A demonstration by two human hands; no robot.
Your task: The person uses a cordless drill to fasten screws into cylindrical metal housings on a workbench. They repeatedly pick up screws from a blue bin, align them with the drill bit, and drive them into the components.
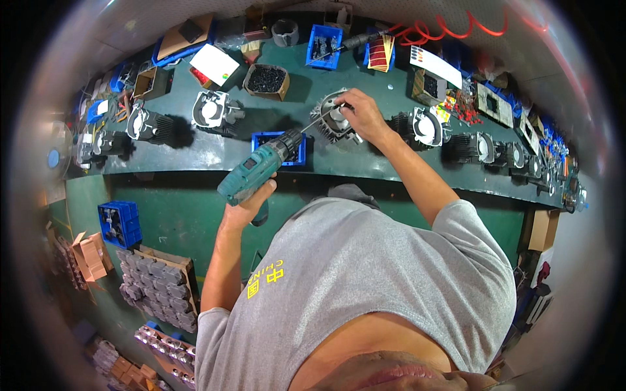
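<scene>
My left hand (255, 201) is wrapped round the grip of a teal cordless drill (259, 166). A long thin bit runs from its chuck up to a finned metal engine casting (329, 132) on the bench. My right hand (367, 118) is over the far right part of that casting, its fingers bent and close together at a pale round piece in the middle. What those fingers pinch, if anything, is hidden. Partly covered by the drill's chuck is a blue bin (301, 154) at the bench's front edge.
More castings stand in a row, one to the left (215, 111) and one to the right (424, 127) among them. Behind are a cardboard box of small black parts (266, 81), a blue bin of screws (324, 49) and a red coiled hose (450, 31).
</scene>
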